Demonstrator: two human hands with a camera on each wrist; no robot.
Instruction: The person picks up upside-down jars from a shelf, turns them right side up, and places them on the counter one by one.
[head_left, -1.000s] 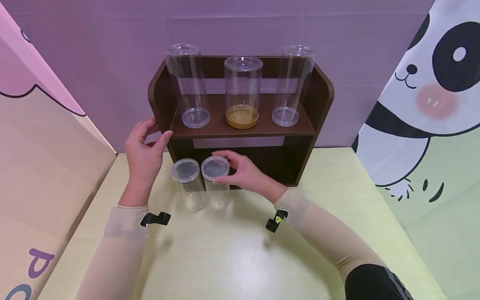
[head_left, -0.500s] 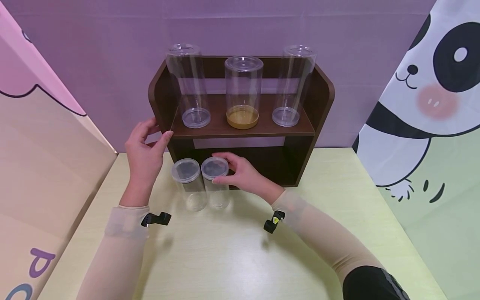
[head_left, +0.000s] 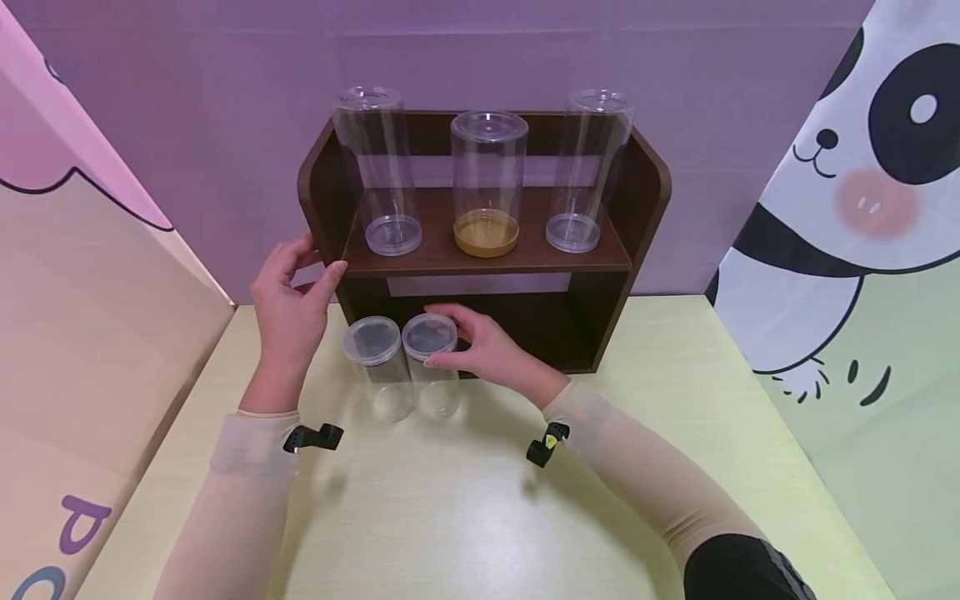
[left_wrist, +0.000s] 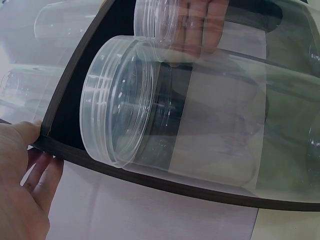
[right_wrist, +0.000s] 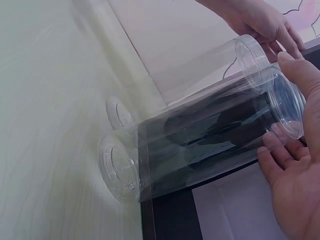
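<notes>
My left hand (head_left: 288,312) grips the front edge of the left side panel of a dark brown two-tier shelf (head_left: 495,267), thumb in front and fingers behind. In front of the shelf's lower left, two clear plastic jars with translucent lids stand upright on the table, side by side. My right hand (head_left: 495,354) holds the right jar (head_left: 435,387) around its lid, thumb on the near side and fingers on the far side. The left jar (head_left: 373,343) is untouched. In the right wrist view, my thumb and fingers span the lid end of the transparent jar (right_wrist: 215,135).
On the upper tier stand three taller clear jars: a left one (head_left: 386,183), a middle one (head_left: 487,167) with a gold base, and a right one (head_left: 585,183). A purple backdrop (head_left: 225,108) hangs behind, with printed panels on both sides of the pale table (head_left: 450,508).
The right hand and wrist have shifted very slightly left while holding the jar lid. The left hand, the shelf and the jars stay practically in place.
</notes>
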